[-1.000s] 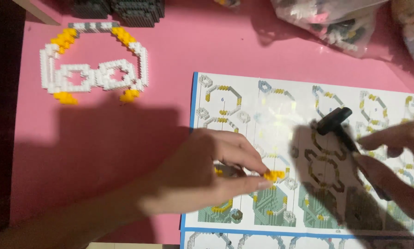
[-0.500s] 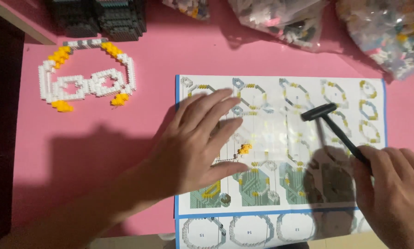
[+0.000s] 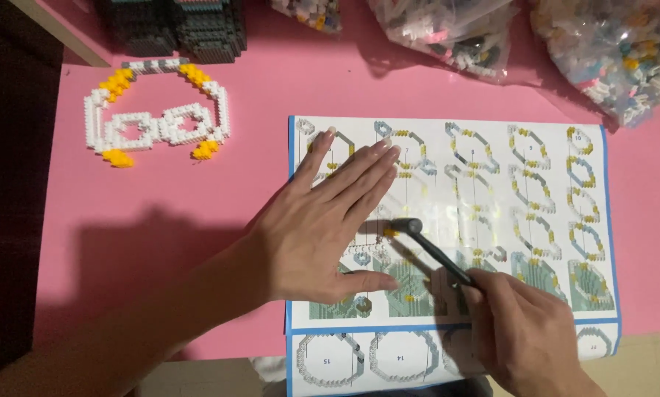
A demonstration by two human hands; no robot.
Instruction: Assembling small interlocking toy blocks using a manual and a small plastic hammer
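While a white and yellow brick model (image 3: pixel 157 117) lies near the far left corner of the pink tabletop (image 3: pixel 197 198), the left hand (image 3: pixel 322 220) rests flat with fingers spread on the left part of the instruction sheet (image 3: pixel 491 154). Just right of it, the right hand (image 3: pixel 525 338), at the near edge, grips a small black hammer (image 3: pixel 433 250), whose head sits on tiny yellow bricks (image 3: pixel 390 232) on the sheet. Clear bags of bricks (image 3: pixel 602 51) line the far edge.
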